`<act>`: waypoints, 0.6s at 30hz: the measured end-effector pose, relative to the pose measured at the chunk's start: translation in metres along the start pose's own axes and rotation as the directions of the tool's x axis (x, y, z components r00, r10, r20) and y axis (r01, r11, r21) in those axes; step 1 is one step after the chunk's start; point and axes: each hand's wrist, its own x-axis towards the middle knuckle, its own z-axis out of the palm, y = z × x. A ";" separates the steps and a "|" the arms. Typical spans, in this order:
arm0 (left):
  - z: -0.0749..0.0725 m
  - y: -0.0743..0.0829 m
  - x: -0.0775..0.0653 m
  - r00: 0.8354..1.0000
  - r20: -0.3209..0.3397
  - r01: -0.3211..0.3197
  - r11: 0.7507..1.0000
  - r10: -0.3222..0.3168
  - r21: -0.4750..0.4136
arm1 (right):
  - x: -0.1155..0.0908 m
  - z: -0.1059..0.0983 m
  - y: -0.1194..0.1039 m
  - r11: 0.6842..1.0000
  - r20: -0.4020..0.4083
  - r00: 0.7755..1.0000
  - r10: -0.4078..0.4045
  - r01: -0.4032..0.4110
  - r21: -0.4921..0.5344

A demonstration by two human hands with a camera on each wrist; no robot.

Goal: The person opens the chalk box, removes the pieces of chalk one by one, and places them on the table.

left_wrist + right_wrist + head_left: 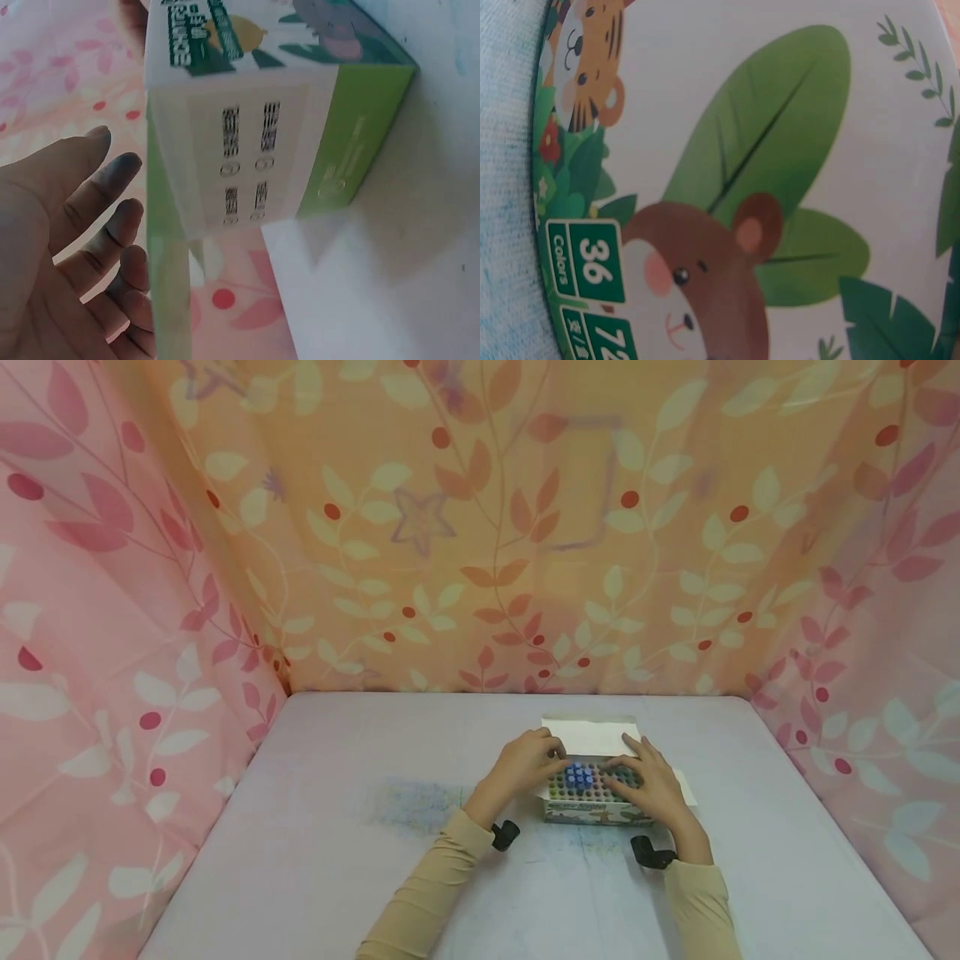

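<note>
I'm watching a person in beige sleeves (pixel 442 885) work over a printed cardboard box (pixel 596 812) on the right part of a pale tabletop (pixel 315 868), with its white lid (pixel 585 739) raised at the far side. Inside stand rows of coloring sticks (pixel 556 788), and a cluster of blue-topped sticks (pixel 579 777) pokes up higher than the others. The left hand (pixel 525 764) is over the box's left edge, just beside that cluster, its fingers loosely bent and apart, gripping nothing I can see. The right hand (pixel 648 777) is over the right part of the rows, thumb and forefinger a narrow gap apart, the other fingers spread. Close up, the box's front shows a brown bear (pixel 705 277), a tiger (pixel 585 71) and a label reading "36 Colors" (pixel 585 259). Bluish smudges (pixel 420 806) mark the tabletop left of the box, and leaf-patterned curtains (pixel 480 527) hang around it.
</note>
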 end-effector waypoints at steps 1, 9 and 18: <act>0.002 0.001 0.001 1.000 0.005 -0.006 1.000 0.006 0.003 | 0.000 0.000 0.000 1.000 0.000 1.000 0.001 -0.001 0.002; 0.020 0.009 0.010 0.997 -0.002 -0.071 0.995 0.072 0.069 | -0.001 0.001 -0.002 1.000 0.006 1.000 0.006 -0.007 0.013; 0.029 0.015 0.014 0.996 -0.029 -0.079 0.994 0.082 0.080 | -0.001 -0.001 -0.002 1.000 -0.001 1.000 0.007 -0.007 0.002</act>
